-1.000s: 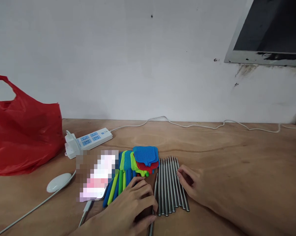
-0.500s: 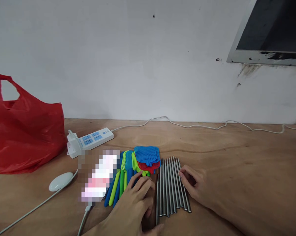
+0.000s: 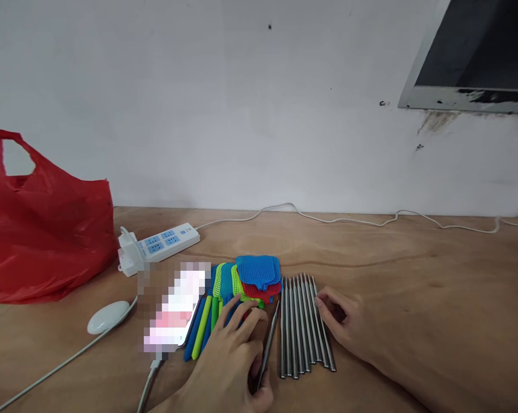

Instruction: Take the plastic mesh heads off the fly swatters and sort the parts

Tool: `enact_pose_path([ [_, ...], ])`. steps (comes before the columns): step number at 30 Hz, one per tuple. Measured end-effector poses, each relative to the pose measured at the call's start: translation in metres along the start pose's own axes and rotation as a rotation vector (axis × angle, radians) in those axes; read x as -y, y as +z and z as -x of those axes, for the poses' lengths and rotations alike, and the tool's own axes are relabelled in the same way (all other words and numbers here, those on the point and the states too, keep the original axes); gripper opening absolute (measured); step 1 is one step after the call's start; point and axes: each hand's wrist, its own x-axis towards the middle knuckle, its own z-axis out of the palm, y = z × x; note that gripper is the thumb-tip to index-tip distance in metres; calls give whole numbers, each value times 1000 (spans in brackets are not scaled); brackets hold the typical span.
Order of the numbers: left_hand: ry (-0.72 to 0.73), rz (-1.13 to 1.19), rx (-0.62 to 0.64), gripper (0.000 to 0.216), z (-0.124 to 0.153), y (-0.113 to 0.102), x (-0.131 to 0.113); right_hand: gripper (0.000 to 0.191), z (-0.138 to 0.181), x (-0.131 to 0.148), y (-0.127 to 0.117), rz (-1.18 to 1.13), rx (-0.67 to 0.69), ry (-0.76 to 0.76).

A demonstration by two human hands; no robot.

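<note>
Tilted now, the loose rod point(image 3: 269, 344) has swung its near end leftward; half a second ago it lay almost parallel to the row of rods point(image 3: 295, 330). Its far tip leans close to the row's left side, while the near end stands apart from it. The left hand point(image 3: 230, 358) holds that near end between thumb and curled fingers. The right hand point(image 3: 341, 318) has hardly shifted: it rests on the bench point(image 3: 396, 275) at the row's right edge, thumb and forefinger narrowly bent by the outermost rod; I cannot tell whether they pinch it.

Left of the loose rod lie coloured handles point(image 3: 202, 330), partly behind the left hand, with mesh heads point(image 3: 259, 269) on their far side.

Handling a single rod apart from the row seems the step in hand. Moving it further would call for a firm pinch and clearance from the neighbouring rods.
</note>
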Motion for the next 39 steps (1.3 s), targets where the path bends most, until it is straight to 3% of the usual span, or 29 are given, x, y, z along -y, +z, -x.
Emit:
enact_pose_path([
  [10,-40,103,-131,12,-2,-14,0,27,-1,-4,0,-100,-49,74],
  [14,-19,147,-92,12,-3,-18,-1,22,2,-6,0,-207,-63,75],
  [20,27,189,-58,10,-6,-23,-1,31,3,0,-1,-420,124,63],
  [25,34,222,-16,8,-3,-20,3,30,-1,1,-3,-783,214,271],
  [31,-13,232,-42,8,-1,-13,11,40,-2,-3,-13,-1126,379,341],
  [37,-36,215,11,3,-6,-26,7,28,-6,5,-5,-1201,285,553],
  [39,-87,194,-33,17,-9,-32,12,29,-8,5,-6,-1265,179,613],
])
